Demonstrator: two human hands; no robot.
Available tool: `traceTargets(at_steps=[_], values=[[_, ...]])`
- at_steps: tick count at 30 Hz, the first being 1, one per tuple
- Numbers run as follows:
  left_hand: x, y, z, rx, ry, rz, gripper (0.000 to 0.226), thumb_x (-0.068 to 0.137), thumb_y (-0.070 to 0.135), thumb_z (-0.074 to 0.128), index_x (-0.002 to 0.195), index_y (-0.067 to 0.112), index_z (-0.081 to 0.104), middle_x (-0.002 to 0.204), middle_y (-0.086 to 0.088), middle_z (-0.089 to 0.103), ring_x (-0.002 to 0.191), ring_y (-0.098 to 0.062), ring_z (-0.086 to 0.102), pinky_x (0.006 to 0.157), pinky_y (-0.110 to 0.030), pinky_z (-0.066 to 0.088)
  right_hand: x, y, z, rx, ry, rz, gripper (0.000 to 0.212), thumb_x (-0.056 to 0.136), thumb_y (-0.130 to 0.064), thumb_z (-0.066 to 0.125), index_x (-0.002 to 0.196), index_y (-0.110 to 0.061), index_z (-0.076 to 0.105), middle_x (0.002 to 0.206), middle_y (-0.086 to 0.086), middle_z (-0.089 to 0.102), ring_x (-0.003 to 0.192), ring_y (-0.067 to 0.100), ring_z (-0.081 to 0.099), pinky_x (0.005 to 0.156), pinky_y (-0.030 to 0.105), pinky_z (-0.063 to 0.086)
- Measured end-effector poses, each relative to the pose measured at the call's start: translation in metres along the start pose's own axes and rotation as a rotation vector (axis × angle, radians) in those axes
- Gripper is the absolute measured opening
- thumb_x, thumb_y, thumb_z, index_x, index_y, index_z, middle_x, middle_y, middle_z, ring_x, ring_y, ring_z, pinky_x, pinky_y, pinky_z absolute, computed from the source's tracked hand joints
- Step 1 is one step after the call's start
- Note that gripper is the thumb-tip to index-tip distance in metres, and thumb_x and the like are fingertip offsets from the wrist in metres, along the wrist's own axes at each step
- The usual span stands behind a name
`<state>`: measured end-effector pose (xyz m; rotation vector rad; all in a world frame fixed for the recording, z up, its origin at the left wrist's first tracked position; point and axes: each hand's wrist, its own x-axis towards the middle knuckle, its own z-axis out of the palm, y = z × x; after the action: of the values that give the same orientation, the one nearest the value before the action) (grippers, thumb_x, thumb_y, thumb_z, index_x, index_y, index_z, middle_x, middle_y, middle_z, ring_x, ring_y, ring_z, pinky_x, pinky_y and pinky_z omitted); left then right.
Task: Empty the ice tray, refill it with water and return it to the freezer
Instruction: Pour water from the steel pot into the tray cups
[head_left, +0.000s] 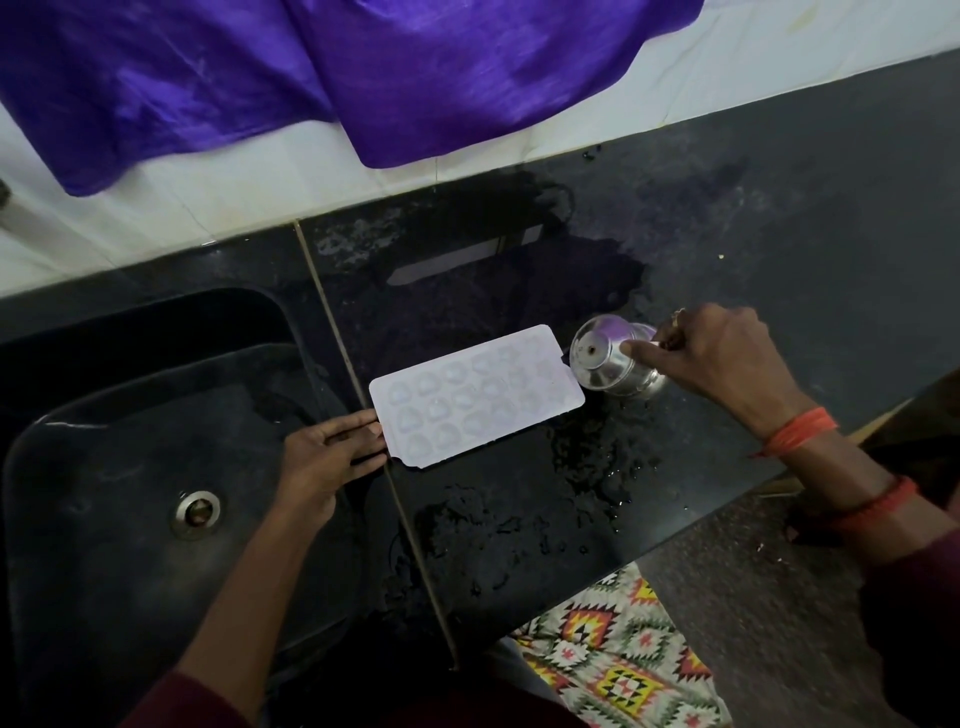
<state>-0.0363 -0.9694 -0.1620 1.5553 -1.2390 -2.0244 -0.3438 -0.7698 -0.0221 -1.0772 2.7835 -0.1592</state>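
Steel cup, tipped in the right hand grip, could overshoot the tray, which the left hand only steadies flat-fingered on the wet desk.

White ice tray flat on wet black surface, left hand touching its near end, right hand tipping steel cup at its far end, sink left.

left hand flat, fingers extended, right hand gripping
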Motion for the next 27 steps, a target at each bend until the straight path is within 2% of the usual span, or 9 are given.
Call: traceTargets(at_steps=[8, 11, 16, 19, 24, 27], values=[[-0.0018, 0.0, 0.0007, -0.004, 0.002, 0.01, 0.015, 0.094, 0.0, 0.065, 0.105, 0.007, 0.073, 0.093, -0.007, 0.077, 0.076, -0.013, 0.075, 0.06, -0.021, 0.059, 0.0, 0.0007, -0.0013, 0.007, -0.025, 0.014, 0.047, 0.081, -0.058, 0.072, 0.089, -0.012, 0.076, 0.071, 0.015, 0.065, 0.079, 0.038, 0.068, 0.069, 0.033, 0.045], [-0.0009, -0.0005, 0.0004, -0.006, 0.003, 0.009, 0.015, 0.094, 0.0, 0.065, 0.105, 0.007, 0.073, 0.093, -0.007, 0.077, 0.075, -0.013, 0.076, 0.06, -0.021, 0.059, 0.0, -0.0003, -0.0027, 0.007, -0.041, 0.012, 0.047, 0.082, -0.059, 0.071, 0.092, -0.013, 0.077, 0.075, 0.018, 0.07, 0.079, 0.037, 0.068, 0.073, 0.037, 0.052], [-0.0002, -0.0001, 0.0006, -0.013, 0.0, 0.004, 0.014, 0.093, 0.001, 0.066, 0.103, 0.008, 0.074, 0.088, -0.005, 0.078, 0.074, -0.012, 0.076, 0.059, -0.021, 0.059, 0.0008, -0.0005, -0.0031, 0.002, -0.041, 0.017, 0.047, 0.083, -0.059, 0.071, 0.095, -0.015, 0.078, 0.079, 0.019, 0.071, 0.082, 0.038, 0.068, 0.072, 0.035, 0.049], [-0.0012, 0.0001, 0.0011, -0.015, 0.001, 0.012, 0.014, 0.093, 0.0, 0.067, 0.101, 0.009, 0.074, 0.084, -0.002, 0.079, 0.074, -0.012, 0.076, 0.059, -0.021, 0.059, 0.0012, 0.0, -0.0036, 0.002, -0.039, 0.012, 0.048, 0.082, -0.06, 0.07, 0.095, -0.014, 0.078, 0.083, 0.02, 0.072, 0.084, 0.039, 0.068, 0.075, 0.038, 0.052], [-0.0023, 0.0001, 0.0025, -0.018, 0.005, 0.02, 0.014, 0.093, 0.0, 0.067, 0.102, 0.008, 0.073, 0.089, -0.006, 0.077, 0.072, -0.011, 0.076, 0.059, -0.021, 0.059, 0.0, 0.0053, -0.0051, 0.053, -0.023, 0.015, 0.05, 0.082, -0.06, 0.07, 0.09, -0.012, 0.077, 0.075, 0.016, 0.071, 0.068, 0.028, 0.059, 0.066, 0.03, 0.044], [-0.0031, 0.0001, 0.0035, -0.02, 0.005, 0.021, 0.013, 0.092, 0.001, 0.068, 0.102, 0.008, 0.073, 0.09, -0.007, 0.077, 0.072, -0.011, 0.076, 0.059, -0.021, 0.06, -0.0023, 0.0077, -0.0068, 0.078, -0.02, -0.007, 0.048, 0.082, -0.06, 0.069, 0.087, -0.013, 0.078, 0.071, 0.011, 0.07, 0.066, 0.025, 0.062, 0.065, 0.031, 0.047]])
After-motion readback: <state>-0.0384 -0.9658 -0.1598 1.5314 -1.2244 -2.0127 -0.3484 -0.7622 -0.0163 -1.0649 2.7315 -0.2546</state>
